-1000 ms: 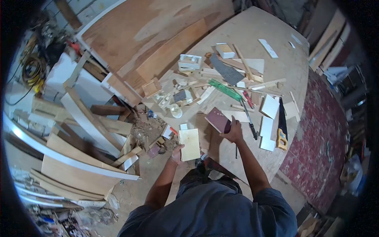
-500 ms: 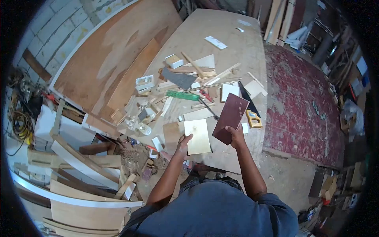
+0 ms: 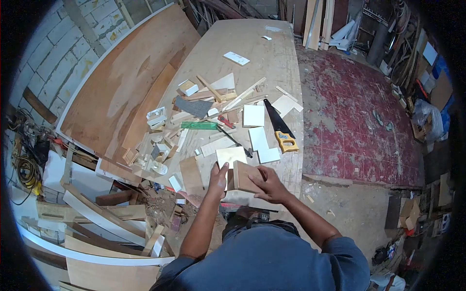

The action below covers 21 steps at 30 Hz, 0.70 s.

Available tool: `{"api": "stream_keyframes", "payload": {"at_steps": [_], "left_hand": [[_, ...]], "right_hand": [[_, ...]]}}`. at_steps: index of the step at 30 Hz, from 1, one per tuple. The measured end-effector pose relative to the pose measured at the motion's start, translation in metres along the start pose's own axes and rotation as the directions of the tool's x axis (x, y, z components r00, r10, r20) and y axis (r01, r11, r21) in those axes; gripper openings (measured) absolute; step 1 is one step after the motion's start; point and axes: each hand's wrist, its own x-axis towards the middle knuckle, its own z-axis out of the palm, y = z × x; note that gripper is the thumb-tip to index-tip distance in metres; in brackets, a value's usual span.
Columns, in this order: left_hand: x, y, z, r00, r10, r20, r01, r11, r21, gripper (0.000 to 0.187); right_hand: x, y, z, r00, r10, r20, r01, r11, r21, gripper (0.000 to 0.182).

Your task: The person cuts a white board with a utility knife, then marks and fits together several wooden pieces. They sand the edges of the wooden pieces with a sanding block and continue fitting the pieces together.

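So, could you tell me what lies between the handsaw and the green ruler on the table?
In the head view, a white board lies between the handsaw and green ruler.

Pale wood panel (image 3: 230, 156): lower part hidden behind the left hand (image 3: 218, 180) and the brown board (image 3: 247, 175).

Brown board: right and lower edges covered by the right hand (image 3: 270, 186); far face not visible.

Handsaw (image 3: 278, 127): blade teeth too small to tell.

Green ruler (image 3: 199, 125): markings illegible.

Scrap pile (image 3: 160, 155) at the worktable (image 3: 272, 58) left edge: single pieces blurred, not separable.

Shelving (image 3: 427, 53), right: contents darkened by the lens rim.
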Motion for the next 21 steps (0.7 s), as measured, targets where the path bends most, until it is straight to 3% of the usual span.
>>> {"api": "stream_keyframes", "payload": {"at_steps": [1, 2, 3, 5, 7, 9, 11, 13, 14, 15, 17, 19, 20, 21], "left_hand": [[0.003, -0.016, 0.000, 0.997, 0.018, 0.080, -0.016, 1.000, -0.023, 0.037], [0.015, -0.043, -0.004, 0.982, 0.172, 0.077, -0.179, 0.979, 0.093, 0.037], [0.011, -0.036, 0.004, 0.981, 0.172, 0.085, -0.179, 0.980, 0.092, 0.037], [0.000, -0.001, 0.025, 0.995, -0.083, 0.058, 0.092, 0.981, -0.170, 0.038], [0.003, 0.019, 0.033, 0.997, -0.037, 0.067, 0.050, 0.979, -0.200, 0.040], [0.005, 0.039, 0.029, 0.996, 0.046, 0.081, -0.031, 0.982, -0.187, 0.043], [0.003, 0.046, 0.026, 0.995, 0.078, 0.064, -0.068, 0.988, -0.142, 0.043], [-0.002, 0.044, 0.029, 0.985, 0.019, 0.172, -0.018, 1.000, -0.007, 0.044], [-0.006, 0.041, 0.036, 0.973, 0.004, 0.232, 0.004, 0.999, -0.032, 0.045], [-0.010, 0.041, 0.043, 0.967, 0.032, 0.251, -0.049, 0.997, 0.061, 0.045], [-0.010, 0.049, 0.057, 0.982, 0.002, 0.189, -0.004, 1.000, 0.010, 0.040], [0.006, 0.055, 0.053, 0.986, -0.009, 0.168, 0.034, 0.988, -0.149, 0.037], [0.007, 0.063, 0.050, 0.991, -0.025, 0.133, 0.051, 0.979, -0.198, 0.035], [0.007, 0.074, 0.047, 0.984, -0.044, 0.170, 0.074, 0.982, -0.176, 0.038]], "right_hand": [[-0.001, 0.009, -0.006, 0.999, -0.011, 0.036, 0.013, 0.997, -0.070, 0.077], [0.006, 0.023, -0.012, 1.000, -0.013, -0.016, 0.014, 0.998, 0.054, 0.080], [0.010, 0.017, -0.024, 0.995, 0.017, -0.101, -0.009, 0.997, 0.083, 0.078], [0.021, 0.008, -0.033, 0.987, 0.130, -0.094, -0.102, 0.961, 0.258, 0.077], [0.025, -0.003, -0.029, 0.965, 0.145, -0.220, -0.068, 0.944, 0.322, 0.074], [0.020, -0.011, -0.034, 0.962, 0.130, -0.240, -0.048, 0.947, 0.317, 0.070], [0.008, -0.006, -0.048, 0.984, -0.091, -0.156, 0.101, 0.993, 0.053, 0.065], [0.014, 0.006, -0.067, 0.996, -0.057, -0.071, 0.057, 0.998, -0.001, 0.062], [0.022, 0.013, -0.072, 0.990, -0.010, -0.143, 0.008, 1.000, -0.012, 0.062], [0.029, 0.014, -0.076, 0.975, 0.035, -0.217, -0.041, 0.999, -0.021, 0.062], [0.036, 0.007, -0.078, 0.956, 0.063, -0.287, -0.075, 0.997, -0.033, 0.061], [0.035, -0.006, -0.074, 0.962, -0.001, -0.272, 0.019, 0.998, 0.064, 0.061], [0.031, -0.011, -0.075, 0.969, -0.104, -0.224, 0.099, 0.995, -0.034, 0.060], [0.032, -0.011, -0.083, 0.968, -0.110, -0.228, 0.104, 0.994, -0.037, 0.060]]}}
